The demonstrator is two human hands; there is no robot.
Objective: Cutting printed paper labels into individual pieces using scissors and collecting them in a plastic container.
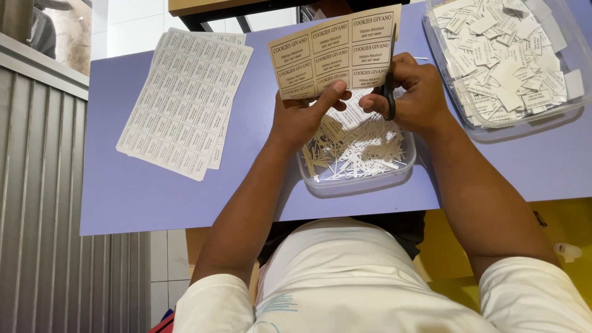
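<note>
My left hand point(303, 116) pinches the lower edge of a tan sheet of printed labels point(333, 52), holding it upright over the table. My right hand point(414, 92) grips black scissors point(390, 80), whose blades run up the sheet's right side along a column of labels. Both hands hover above a clear plastic tub point(357, 182) that holds several thin paper strips and offcuts.
A stack of white uncut label sheets point(185, 102) lies at the left of the purple table point(154, 191). A larger clear tub point(567, 114) at the right holds several cut labels. A corrugated metal wall stands at the left; a yellow surface shows at the lower right.
</note>
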